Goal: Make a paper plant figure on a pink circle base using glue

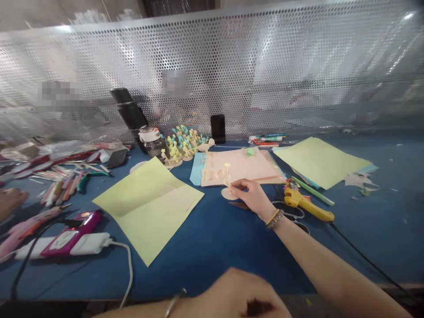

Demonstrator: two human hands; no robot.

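Note:
My right hand [250, 196], with a beaded bracelet at its wrist, pinches a small pale figure [227, 176] on a round base, just in front of stacked pink sheets [235, 162]. My left hand [240, 295] is low in the view at the table's front edge, blurred; its fingers are mostly hidden, so what it may hold cannot be told. Between the hands and the power strip lies a creased yellow-green sheet [149, 212]. A cluster of small yellow and blue figures [185, 142] stands behind the pink sheets.
A yellow glue gun [308, 207] with a black cord lies right of my right hand, near scissors and more yellow-green sheets [324, 161]. Leftward are a power strip [66, 243], pliers [88, 179], pens and another person's hand [11, 201]. A jar [153, 143] and phone [217, 128] stand by the perforated panel.

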